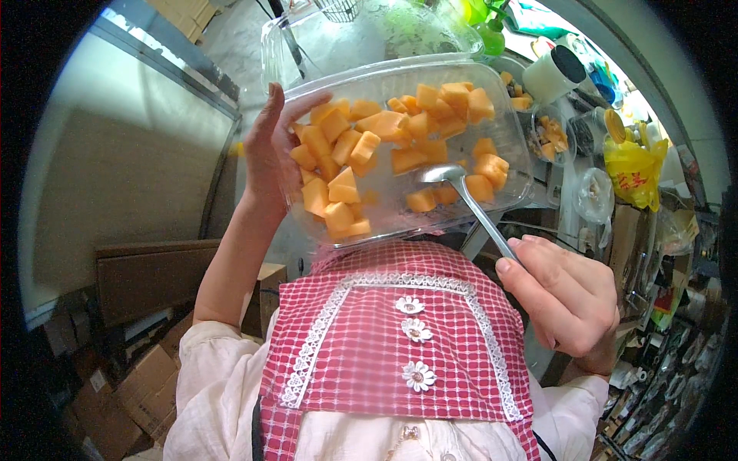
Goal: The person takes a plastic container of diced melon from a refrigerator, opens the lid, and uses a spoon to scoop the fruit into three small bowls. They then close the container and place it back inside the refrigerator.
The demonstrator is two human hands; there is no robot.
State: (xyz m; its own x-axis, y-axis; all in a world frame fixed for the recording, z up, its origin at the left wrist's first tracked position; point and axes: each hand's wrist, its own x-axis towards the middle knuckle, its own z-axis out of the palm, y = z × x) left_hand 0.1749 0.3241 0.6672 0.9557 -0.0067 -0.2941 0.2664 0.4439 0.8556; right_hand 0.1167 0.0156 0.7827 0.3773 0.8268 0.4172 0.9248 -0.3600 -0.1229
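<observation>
A see-through plastic tub (388, 219) full of orange melon cubes (334, 127) is held up in front of my apron. My left hand (269, 142) grips the tub at its left end, thumb up by the rim and fingers partly seen behind the wall. In my right hand (565, 292) is the handle of a metal spoon (480, 215), pinched between thumb and fingers. The spoon's bowl is inside the tub, over the cubes at the lower middle; whether it touches them I cannot tell. Cubes crowd the left side and the far edge.
Beyond the tub lies a see-through plastic lid or tray (377, 34). At the right are a small tub of orange pieces (552, 137), a white cylindrical container (550, 75) and a yellow plastic bag (634, 169). Cardboard boxes (146, 392) stand at the lower left.
</observation>
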